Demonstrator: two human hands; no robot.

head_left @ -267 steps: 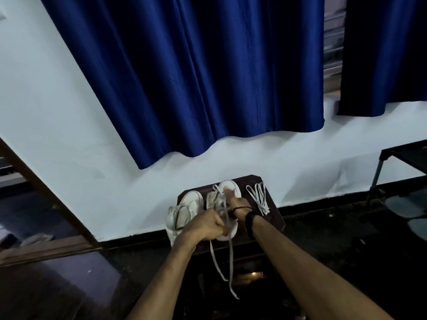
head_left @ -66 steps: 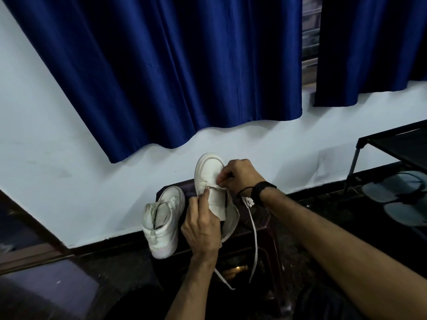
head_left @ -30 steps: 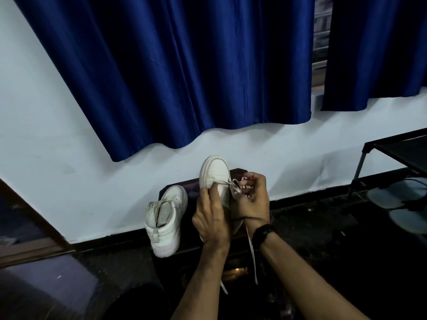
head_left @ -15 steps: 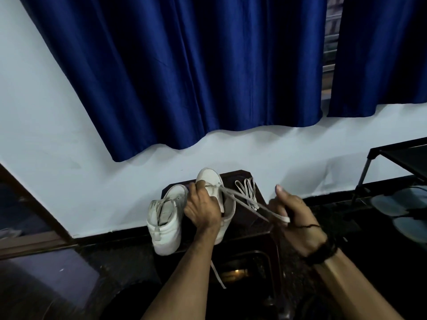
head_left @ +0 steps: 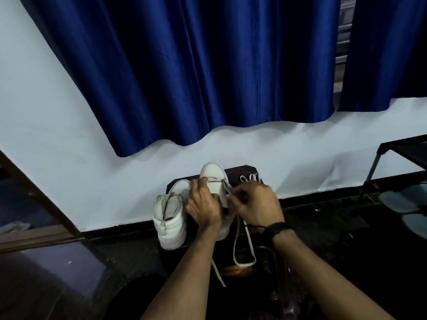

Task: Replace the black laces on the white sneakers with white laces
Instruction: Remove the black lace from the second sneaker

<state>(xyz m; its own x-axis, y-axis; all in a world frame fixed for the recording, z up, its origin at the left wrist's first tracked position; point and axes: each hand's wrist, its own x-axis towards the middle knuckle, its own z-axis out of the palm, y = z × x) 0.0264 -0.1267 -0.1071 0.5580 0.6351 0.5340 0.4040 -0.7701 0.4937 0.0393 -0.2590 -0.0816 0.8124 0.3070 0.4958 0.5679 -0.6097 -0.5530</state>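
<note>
Both hands worked a white lace (head_left: 235,229) into the right-hand sneaker (head_left: 215,176) on the dark stool (head_left: 240,170).

The left hand (head_left: 204,204) gripped that sneaker over its tongue, fingers curled round it. The right hand (head_left: 256,204), just right of the sneaker, pinched the lace near the top eyelets; the lace's slack hung in a loop below the stool's front edge. The second sneaker (head_left: 169,215) stood just left of the first, heel nearest. A spare lace bundle (head_left: 250,177) lay behind the right hand on the stool.
</note>
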